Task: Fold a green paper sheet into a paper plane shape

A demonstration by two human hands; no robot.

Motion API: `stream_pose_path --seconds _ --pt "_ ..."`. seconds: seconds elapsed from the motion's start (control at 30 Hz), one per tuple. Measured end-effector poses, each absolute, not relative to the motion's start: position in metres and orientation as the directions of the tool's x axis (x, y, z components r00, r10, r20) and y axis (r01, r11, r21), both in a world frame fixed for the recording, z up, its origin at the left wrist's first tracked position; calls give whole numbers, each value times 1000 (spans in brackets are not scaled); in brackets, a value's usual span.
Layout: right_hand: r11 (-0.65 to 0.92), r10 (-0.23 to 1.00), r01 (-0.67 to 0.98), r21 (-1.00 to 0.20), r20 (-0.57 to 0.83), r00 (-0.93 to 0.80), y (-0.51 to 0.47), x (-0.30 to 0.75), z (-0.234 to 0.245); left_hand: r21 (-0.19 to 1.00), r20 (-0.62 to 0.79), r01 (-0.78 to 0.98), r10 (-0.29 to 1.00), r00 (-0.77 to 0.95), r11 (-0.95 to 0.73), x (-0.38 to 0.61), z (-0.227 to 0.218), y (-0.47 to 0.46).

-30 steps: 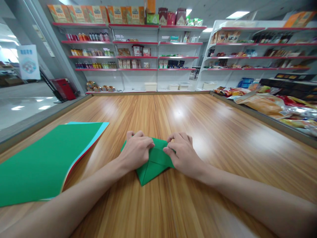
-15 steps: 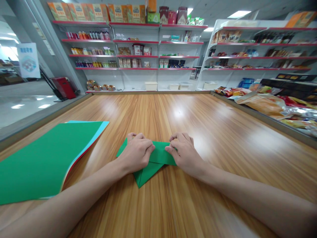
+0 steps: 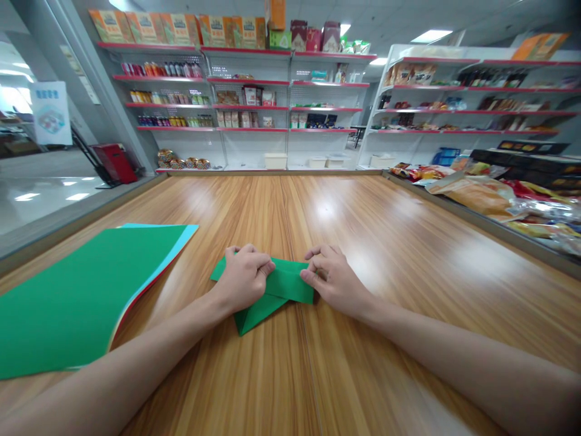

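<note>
A folded sheet of green paper [image 3: 288,283] lies on the wooden table in front of me. It has a long band across the top and a triangular point sticking out below, toward me. My left hand [image 3: 245,275] is closed on the left part of the band, thumb and fingers pinching its upper edge; the hand hides part of the fold. At the band's right end, my right hand [image 3: 330,277] grips the paper between thumb and curled fingers. The paper's left corner shows beyond my left hand.
To the left lies a stack of coloured paper [image 3: 91,284], green on top with blue and red edges. The table [image 3: 390,351] has a raised rim. Packaged snacks [image 3: 481,194] are heaped past the right rim. Stocked shelves [image 3: 247,109] stand behind.
The folded paper has turned slightly and its lower point has shifted left and up. Both hands have moved a little to the left with it, still on the band.
</note>
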State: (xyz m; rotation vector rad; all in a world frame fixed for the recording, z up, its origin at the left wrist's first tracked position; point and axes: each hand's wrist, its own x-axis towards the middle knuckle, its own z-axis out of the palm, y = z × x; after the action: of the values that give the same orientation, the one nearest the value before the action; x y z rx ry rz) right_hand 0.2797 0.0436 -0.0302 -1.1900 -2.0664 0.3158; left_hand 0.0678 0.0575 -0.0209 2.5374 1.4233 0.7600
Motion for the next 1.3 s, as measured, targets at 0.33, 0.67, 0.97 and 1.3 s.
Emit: stream_pose_path --seconds 0.33,0.67,0.97,1.3 --pt "472 846 771 -428 467 -258 51 288 -33 374 286 776 859 424 -508 54 -14 70" --pt "542 793 780 -314 497 -351 37 271 -23 386 360 775 855 373 -500 79 -16 54" --pt "534 797 763 -365 520 -309 46 288 -25 643 266 638 904 335 -425 46 -24 86" --pt "556 782 747 -365 536 -320 45 286 -24 789 222 452 880 421 -416 33 -26 95"
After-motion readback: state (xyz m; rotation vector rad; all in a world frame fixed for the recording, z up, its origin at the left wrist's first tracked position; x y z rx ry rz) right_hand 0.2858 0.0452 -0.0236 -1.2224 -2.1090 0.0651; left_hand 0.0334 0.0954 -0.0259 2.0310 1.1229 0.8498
